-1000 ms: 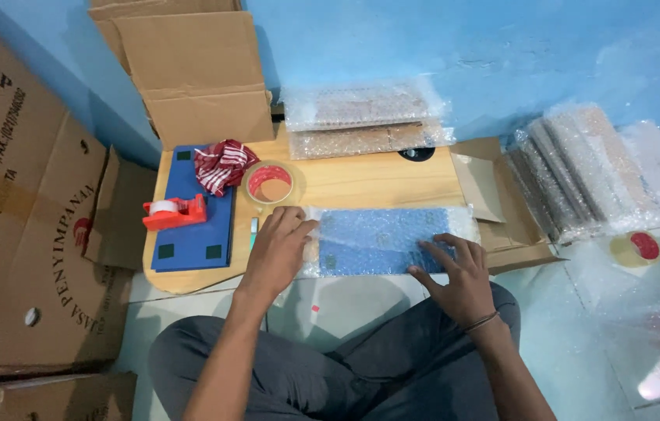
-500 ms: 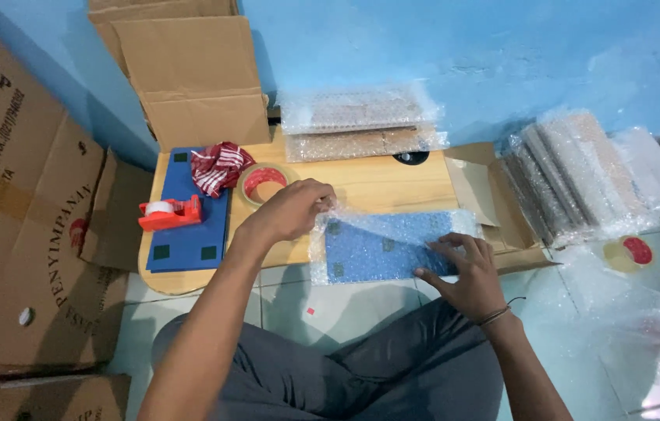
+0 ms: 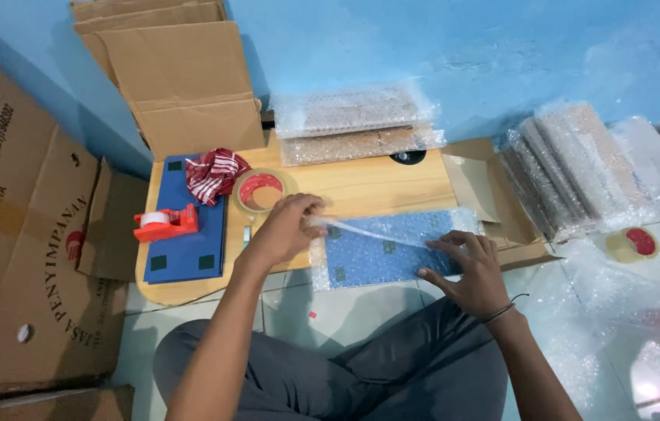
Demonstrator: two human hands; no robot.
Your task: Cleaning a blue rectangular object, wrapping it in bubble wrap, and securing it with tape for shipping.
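Observation:
A flat blue item wrapped in bubble wrap [image 3: 392, 253] lies on the front of a low wooden table [image 3: 361, 187]. My left hand [image 3: 283, 228] pinches one end of a clear tape strip [image 3: 373, 232] stretched across the wrapped item. My right hand [image 3: 466, 269] presses down on the item's right part, with its fingertips at the strip's other end. A roll of clear tape with a red core [image 3: 260, 189] lies just above my left hand.
A red tape dispenser [image 3: 165, 224] and a red-and-white cloth [image 3: 213, 173] rest on a blue board [image 3: 188, 226] at the table's left. Bubble-wrapped packages [image 3: 353, 121] sit at the back and several more on the right floor [image 3: 580, 168]. Cardboard boxes [image 3: 26, 234] stand left.
My left hand went from the wrapped item up to the tape roll and came back holding a strip, now stretched across the item. My right hand stayed on the item.

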